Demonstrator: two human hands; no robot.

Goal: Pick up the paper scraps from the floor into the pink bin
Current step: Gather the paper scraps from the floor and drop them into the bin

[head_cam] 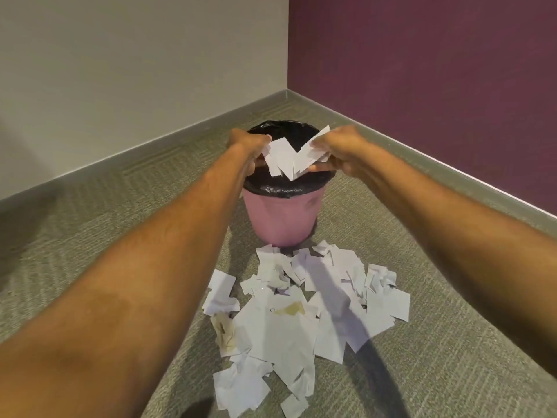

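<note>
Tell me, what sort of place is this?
Probably a corner of an office or corridor: grey-green patterned carpet, a beige wall meeting a plum-purple wall with grey skirting, and a round pink plastic bin behind torn white paper scraps.

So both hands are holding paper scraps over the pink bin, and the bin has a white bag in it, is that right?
Not quite. The head view shows the bag is black, not white. The rest is right: the left hand and right hand hold paper scraps over the pink bin.
</note>
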